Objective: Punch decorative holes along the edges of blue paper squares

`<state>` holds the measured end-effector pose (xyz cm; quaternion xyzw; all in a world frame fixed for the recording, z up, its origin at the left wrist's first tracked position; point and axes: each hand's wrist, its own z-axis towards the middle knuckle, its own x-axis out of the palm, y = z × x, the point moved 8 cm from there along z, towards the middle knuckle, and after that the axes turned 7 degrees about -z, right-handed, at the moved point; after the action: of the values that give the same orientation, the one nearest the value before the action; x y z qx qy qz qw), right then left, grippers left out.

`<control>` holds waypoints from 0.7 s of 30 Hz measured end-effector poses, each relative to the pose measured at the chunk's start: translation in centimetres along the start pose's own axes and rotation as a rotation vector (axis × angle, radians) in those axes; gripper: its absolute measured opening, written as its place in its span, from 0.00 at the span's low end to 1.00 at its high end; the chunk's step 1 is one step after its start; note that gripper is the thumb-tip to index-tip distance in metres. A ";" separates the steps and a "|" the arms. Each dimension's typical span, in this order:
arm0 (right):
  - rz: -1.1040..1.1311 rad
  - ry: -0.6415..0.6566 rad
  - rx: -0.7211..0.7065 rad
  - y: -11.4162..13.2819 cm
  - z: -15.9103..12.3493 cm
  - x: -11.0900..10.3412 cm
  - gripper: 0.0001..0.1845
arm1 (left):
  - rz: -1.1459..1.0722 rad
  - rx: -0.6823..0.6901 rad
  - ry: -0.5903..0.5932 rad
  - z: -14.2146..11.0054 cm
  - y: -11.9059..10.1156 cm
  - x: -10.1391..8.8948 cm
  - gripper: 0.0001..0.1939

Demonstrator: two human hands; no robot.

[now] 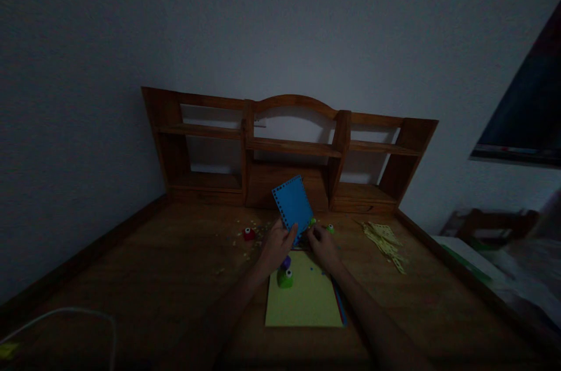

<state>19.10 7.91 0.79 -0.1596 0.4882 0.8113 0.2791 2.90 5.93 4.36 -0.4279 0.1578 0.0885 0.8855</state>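
1. The left hand [275, 245] grips the blue sheet [293, 203] by its lower part, thumb lying on its face. The sheet is tilted up above the desk [175, 277], with small holes along its edges.
2. The right hand [323, 244] is at the sheet's lower right edge, fingers curled in beside a small green piece [312, 222]. Whether they grip the sheet or that piece, I cannot tell.
3. Just below the hands, toward the desk's front edge, lies a yellow sheet [304, 304]; red and blue edges show from under its right side. On its upper left part sit 1 green gadget with an eye [285, 279] and 1 purple piece [286, 263].
4. Left of the hands is 1 red gadget [249, 234], with pale paper bits [246, 255] around it. Just beyond the right hand is another green gadget [330, 229].
5. Toward the desk's right edge lie yellow paper strips [383, 242], heaped together.
6. A wooden shelf [289, 148] stands along the desk's back edge, against a plain wall [302, 38].
7. Near the front left corner is a pale cord [83, 311]; beyond the right edge, a wooden chair [495, 222]. The room is dim.
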 end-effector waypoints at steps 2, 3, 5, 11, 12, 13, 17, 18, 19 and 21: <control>-0.005 0.024 -0.027 0.3 0.0 0.3 0.11 | 0.004 0.014 0.010 0.0 -0.2 0.0 0.27; -0.007 0.036 -0.045 0.4 -0.1 0.5 0.08 | 0.011 0.017 0.014 0.0 -0.3 0.0 0.27; -0.024 0.059 -0.088 0.7 -0.1 0.9 0.06 | 0.027 0.017 0.015 -0.1 -0.3 0.0 0.27; -0.043 0.143 -0.177 1.1 -0.3 1.8 0.12 | 0.053 0.007 0.007 -0.1 0.0 -0.1 0.28; -0.040 0.152 -0.178 1.1 -0.3 1.9 0.14 | 0.056 0.003 0.005 0.0 0.1 -0.1 0.28; -0.041 0.156 -0.176 1.1 -0.3 1.9 0.14 | 0.059 0.000 0.004 0.0 0.3 -0.1 0.29; -0.037 0.130 -0.151 1.0 -0.2 1.5 0.08 | 0.079 -0.004 0.005 0.0 0.6 0.1 0.30; -0.021 0.127 -0.139 1.0 -0.1 1.4 0.07 | 0.083 -0.004 0.002 0.0 0.6 0.1 0.30; 0.002 0.131 -0.125 1.0 -0.1 1.3 0.08 | 0.084 -0.002 -0.003 0.0 0.6 0.1 0.30; 0.051 0.147 -0.095 1.0 -0.1 1.3 0.09 | 0.081 0.004 -0.011 -0.1 0.6 0.0 0.30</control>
<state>17.49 7.85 0.78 -0.2191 0.4723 0.8265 0.2140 2.72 6.22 3.91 -0.4188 0.1703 0.1263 0.8830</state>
